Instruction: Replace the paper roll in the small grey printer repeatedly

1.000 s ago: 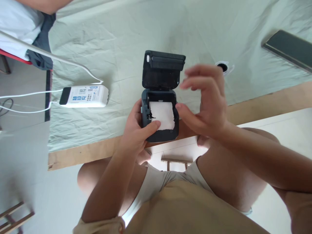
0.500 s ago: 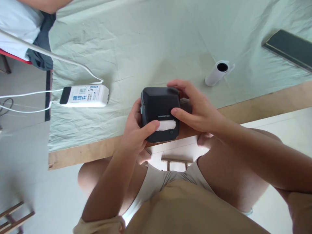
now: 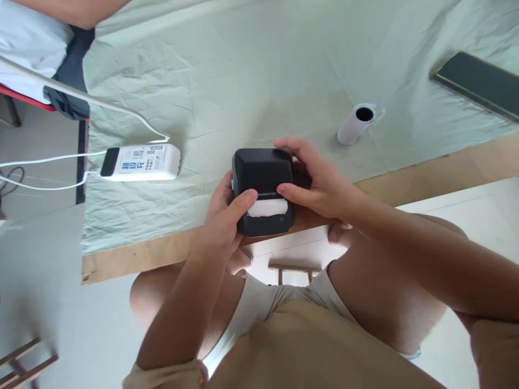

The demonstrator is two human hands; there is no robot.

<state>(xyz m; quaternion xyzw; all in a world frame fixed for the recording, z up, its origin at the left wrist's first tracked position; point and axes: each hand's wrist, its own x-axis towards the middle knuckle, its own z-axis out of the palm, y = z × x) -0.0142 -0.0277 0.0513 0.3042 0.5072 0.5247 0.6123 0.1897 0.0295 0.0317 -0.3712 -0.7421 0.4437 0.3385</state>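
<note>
A small black label printer [image 3: 263, 173] sits at the near edge of the table, its lid closed, with a strip of white paper [image 3: 268, 207] showing from the front slot. My left hand [image 3: 224, 216] grips the printer's left side, thumb pressed on the lid near the paper. My right hand [image 3: 320, 183] wraps the right side, fingers over the lid's top and front.
A white paper roll [image 3: 357, 124] lies on the pale green cloth [image 3: 243, 70] to the right. A white power bank [image 3: 140, 162] with cables lies at the left. A dark phone [image 3: 478, 84] rests at far right. Another person's clothing [image 3: 36, 48] shows at top left.
The printer's lid, open a second ago with the roll exposed, has been pushed shut by my right hand. Both hands now clasp the closed printer, shifted slightly away from me.
</note>
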